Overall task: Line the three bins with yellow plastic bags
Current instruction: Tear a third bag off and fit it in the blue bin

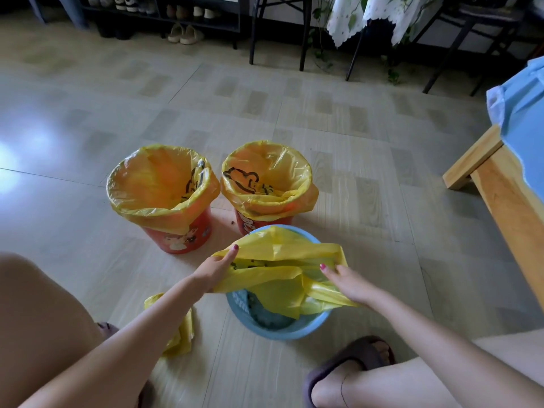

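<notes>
A: Head view. State of the fingers?
B: Left hand [216, 267] and right hand [350, 282]: fingers clamped on the mouth of the yellow bag [279, 278], stretched over the blue bin [276, 328]

A: Progress?
B: Two of three. Left red bin [179, 234] and right red bin [250, 223] carry liners folded over their rims. Remaining: seat this bag over the blue rim. Spare bags [181, 334] lie on the floor

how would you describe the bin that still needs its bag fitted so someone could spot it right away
On the tiled floor stand three bins in a cluster. Nearest the person is the blue bin, where the left hand and right hand stretch a yellow bag over the mouth. The two red bins behind are already lined.
</notes>
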